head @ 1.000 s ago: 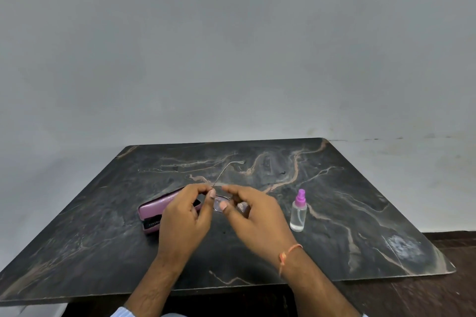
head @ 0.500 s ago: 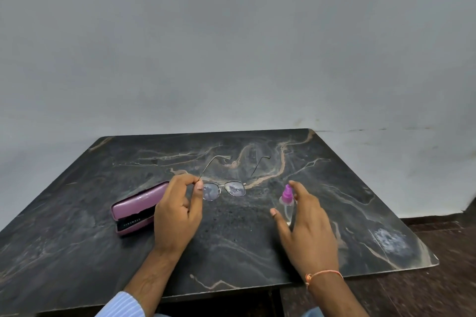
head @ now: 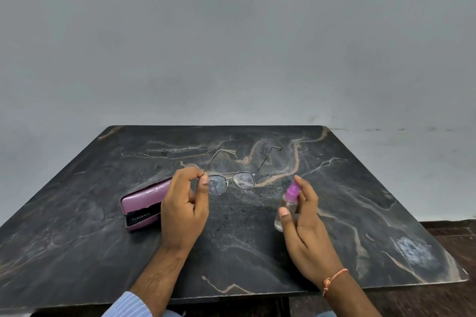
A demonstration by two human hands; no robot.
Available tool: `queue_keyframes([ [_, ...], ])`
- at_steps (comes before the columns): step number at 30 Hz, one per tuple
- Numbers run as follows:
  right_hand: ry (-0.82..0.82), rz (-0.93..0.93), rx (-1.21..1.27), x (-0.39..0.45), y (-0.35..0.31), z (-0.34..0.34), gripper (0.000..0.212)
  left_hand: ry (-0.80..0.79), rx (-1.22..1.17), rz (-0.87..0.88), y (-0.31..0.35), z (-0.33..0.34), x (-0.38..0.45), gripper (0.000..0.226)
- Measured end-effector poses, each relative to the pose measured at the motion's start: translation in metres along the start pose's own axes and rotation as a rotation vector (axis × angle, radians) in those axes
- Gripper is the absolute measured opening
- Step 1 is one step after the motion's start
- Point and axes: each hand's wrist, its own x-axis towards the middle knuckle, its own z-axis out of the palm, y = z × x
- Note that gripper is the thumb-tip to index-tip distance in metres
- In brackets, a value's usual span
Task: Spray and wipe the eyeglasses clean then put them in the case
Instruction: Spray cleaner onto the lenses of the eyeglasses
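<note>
The left hand [head: 184,210] hides the near right end of the closed pink hard-shell glasses case [head: 143,201], whose dark label lettering is too small to read, while both forearms run off the bottom edge.

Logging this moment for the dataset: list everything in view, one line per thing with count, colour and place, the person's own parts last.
eyeglasses: one, thin metal frame, temples open, held up over the table's middle.
spray bottle: one, clear with a pink top, right of the eyeglasses, held.
case: one, pink with a dark label, shut, lying on the table's left part.
table: one, dark marble with tan veins, against the wall.
wall: one, grey, behind the table.
left hand: one, pinching the frame's left end; striped blue cuff.
right hand: one, around the spray bottle; orange thread at the wrist.
</note>
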Motion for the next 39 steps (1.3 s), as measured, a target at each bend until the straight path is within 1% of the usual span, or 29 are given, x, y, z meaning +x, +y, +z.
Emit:
queue_keyframes([
  [2, -0.018, -0.031, 0.047, 0.005, -0.008, 0.008, 0.059, -0.009, 0.001, 0.013, 0.000, 0.000, 0.000, 0.003],
  [5, -0.020, -0.076, -0.011, 0.019, -0.014, 0.021, 0.050, -0.039, -0.003, 0.017, 0.000, 0.000, 0.000, 0.003],
  [9, 0.069, -0.140, -0.090, 0.033, -0.021, 0.035, 0.051, -0.050, -0.009, 0.007, 0.001, -0.001, 0.000, 0.004],
  [13, 0.119, -0.119, -0.077, 0.037, -0.019, 0.040, 0.051, -0.049, -0.017, 0.026, 0.001, 0.000, 0.000, 0.004],
  [16, 0.112, -0.117, -0.071, 0.038, -0.016, 0.041, 0.050, -0.060, -0.018, 0.035, 0.002, 0.001, 0.000, 0.003],
  [21, 0.066, -0.130, -0.076, 0.038, -0.013, 0.043, 0.040, -0.063, -0.021, 0.041, 0.002, 0.002, -0.001, 0.003],
  [23, 0.067, -0.127, -0.087, 0.038, -0.014, 0.043, 0.042, -0.062, -0.017, 0.038, 0.002, 0.001, -0.002, 0.003],
  [29, 0.141, -0.138, -0.100, 0.029, -0.018, 0.044, 0.057, -0.071, -0.015, 0.022, 0.002, 0.002, -0.002, 0.003],
  [31, 0.151, -0.134, -0.069, 0.028, -0.016, 0.044, 0.058, -0.076, -0.014, 0.019, 0.002, 0.002, -0.003, 0.003],
  [34, 0.113, -0.174, 0.023, 0.028, -0.017, 0.043, 0.055, -0.079, -0.005, 0.019, 0.002, 0.003, -0.003, 0.003],
  [36, 0.085, -0.213, 0.073, 0.027, -0.021, 0.044, 0.056, -0.085, 0.007, 0.027, 0.002, 0.003, -0.003, 0.002],
  [39, 0.040, -0.207, 0.107, 0.026, -0.025, 0.052, 0.055, -0.102, 0.021, 0.037, 0.001, 0.004, -0.004, 0.003],
])
